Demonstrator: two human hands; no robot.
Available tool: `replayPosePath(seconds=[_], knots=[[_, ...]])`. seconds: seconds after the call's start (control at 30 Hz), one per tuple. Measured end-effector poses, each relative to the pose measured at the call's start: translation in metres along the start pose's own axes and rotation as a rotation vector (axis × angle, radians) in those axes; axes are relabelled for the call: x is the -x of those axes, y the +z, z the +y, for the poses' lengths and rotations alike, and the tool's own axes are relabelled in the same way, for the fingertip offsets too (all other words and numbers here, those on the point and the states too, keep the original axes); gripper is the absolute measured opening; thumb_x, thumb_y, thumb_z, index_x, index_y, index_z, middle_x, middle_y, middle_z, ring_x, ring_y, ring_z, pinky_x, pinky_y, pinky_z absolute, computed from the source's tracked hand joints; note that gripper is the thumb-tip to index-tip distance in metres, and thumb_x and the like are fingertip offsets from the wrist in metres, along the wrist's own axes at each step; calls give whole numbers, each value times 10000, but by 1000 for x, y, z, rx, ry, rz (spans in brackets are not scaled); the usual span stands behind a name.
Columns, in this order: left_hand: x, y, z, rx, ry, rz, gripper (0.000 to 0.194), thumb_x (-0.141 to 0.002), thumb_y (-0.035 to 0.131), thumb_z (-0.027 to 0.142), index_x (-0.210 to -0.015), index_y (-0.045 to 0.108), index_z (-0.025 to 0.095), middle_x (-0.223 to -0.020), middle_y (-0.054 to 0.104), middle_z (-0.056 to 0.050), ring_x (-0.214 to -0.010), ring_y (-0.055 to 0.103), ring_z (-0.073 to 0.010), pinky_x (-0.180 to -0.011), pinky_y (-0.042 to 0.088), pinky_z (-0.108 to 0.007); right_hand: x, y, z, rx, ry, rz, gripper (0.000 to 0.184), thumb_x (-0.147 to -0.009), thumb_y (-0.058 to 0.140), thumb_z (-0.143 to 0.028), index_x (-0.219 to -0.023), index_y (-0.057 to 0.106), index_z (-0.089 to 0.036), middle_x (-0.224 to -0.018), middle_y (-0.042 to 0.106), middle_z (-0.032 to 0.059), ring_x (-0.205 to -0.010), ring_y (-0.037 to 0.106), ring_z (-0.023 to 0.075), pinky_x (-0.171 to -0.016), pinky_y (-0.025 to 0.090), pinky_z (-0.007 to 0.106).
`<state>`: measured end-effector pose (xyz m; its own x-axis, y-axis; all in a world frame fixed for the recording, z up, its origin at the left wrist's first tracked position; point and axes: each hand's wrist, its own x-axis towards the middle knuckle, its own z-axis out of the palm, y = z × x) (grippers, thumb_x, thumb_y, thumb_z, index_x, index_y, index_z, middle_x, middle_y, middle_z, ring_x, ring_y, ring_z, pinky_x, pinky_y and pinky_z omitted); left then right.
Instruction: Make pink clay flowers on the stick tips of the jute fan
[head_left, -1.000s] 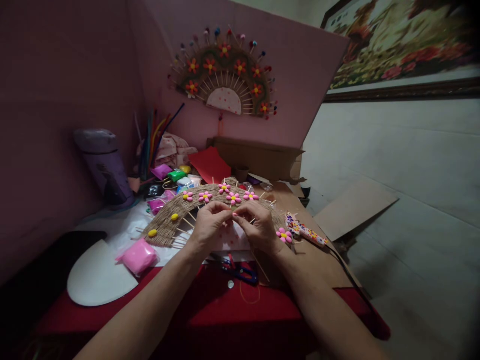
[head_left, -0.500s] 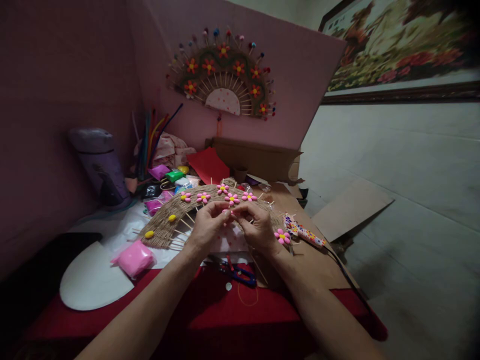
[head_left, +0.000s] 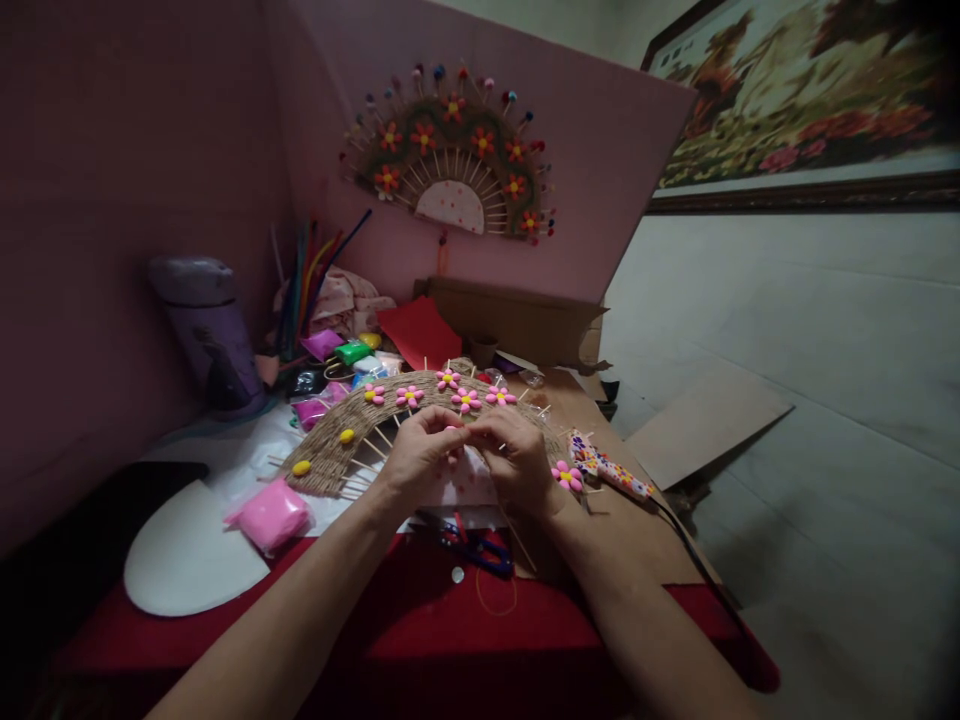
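My left hand and my right hand meet fingertip to fingertip, both closed in a pinch. Between them a small pink piece of clay shows, mostly covered by the fingers. Beneath and behind the hands lies a half-round fan of twine wound over thin sticks. Pink flowers with yellow centres dot its arc. On its left end sit two bare yellow clay ovals, and another pink flower is at the right end.
A pink clay packet and a white cut disc lie left. Scissors rest before the hands. At right is a flower-patterned glue gun with a cord. A purple bottle stands back left; a finished fan hangs behind.
The fingers have shifted slightly around the pink piece of clay, hiding more of it. The whole view has moved a little; the fan and other things stay put.
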<state>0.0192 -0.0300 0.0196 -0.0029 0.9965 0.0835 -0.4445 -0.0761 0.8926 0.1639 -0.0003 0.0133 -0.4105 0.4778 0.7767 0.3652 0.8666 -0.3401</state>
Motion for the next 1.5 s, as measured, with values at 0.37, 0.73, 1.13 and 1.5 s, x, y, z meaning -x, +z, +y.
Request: replayPosePath(seconds=[0.37, 0.73, 1.13, 1.5], knots=[[-1, 0, 14, 276, -10, 171, 162, -523, 663, 56, -676, 658, 111, -601, 589, 0, -528, 505, -57, -507, 399, -168, -4, -5, -4, -131, 193, 112, 105, -817, 585, -263, -750, 622, -190, -705, 605, 23, -669, 552, 149, -644, 460, 294], [3, 7, 0, 139, -39, -34, 211, -674, 684, 292, -589, 592, 122, -472, 419, 38, -428, 336, -41, -398, 229, -173, -4, 3, -9, -365, 184, 162, 149, -771, 638, -153, -851, 715, -254, -813, 639, 16, -795, 603, 151, -743, 493, 302], [3, 5, -1, 134, -91, -58, 433, -516, 791, 479, -564, 567, 111, -432, 418, 47, -407, 335, -32, -396, 200, -174, -1, 4, -12, -300, 190, 125, 228, -764, 656, -173, -972, 698, -256, -801, 575, 10, -737, 533, 134, -649, 444, 265], [-1, -1, -7, 56, -31, -66, 410, -597, 756, 455, -518, 542, 115, -457, 456, 24, -404, 333, -31, -415, 179, -195, -4, 2, -13, -238, 124, 198, 110, -779, 636, -160, -824, 700, -237, -775, 610, 13, -764, 568, 152, -690, 456, 292]])
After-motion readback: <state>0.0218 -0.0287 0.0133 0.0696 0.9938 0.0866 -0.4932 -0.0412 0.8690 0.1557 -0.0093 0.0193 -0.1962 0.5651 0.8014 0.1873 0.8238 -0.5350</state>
